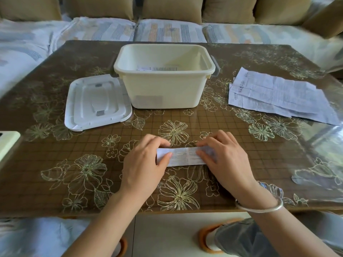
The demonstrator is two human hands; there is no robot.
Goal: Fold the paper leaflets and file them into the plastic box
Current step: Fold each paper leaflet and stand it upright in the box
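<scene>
A leaflet folded into a narrow strip [183, 157] lies on the table near the front edge. My left hand [144, 164] pinches its left end between thumb and fingers. My right hand [224, 160] holds the right end, thumb on top and fingers curled behind. Behind them stands the cream plastic box [164, 101], open, with a folded paper [157, 68] lying inside on its floor. A pile of unfolded printed leaflets [278, 95] is spread flat at the right of the table.
The box's white lid [96, 102] lies flat to the left of the box. The table [74, 154] has a brown flower-patterned cover. A cream object [7, 143] pokes in at the left edge. A sofa with cushions runs behind the table.
</scene>
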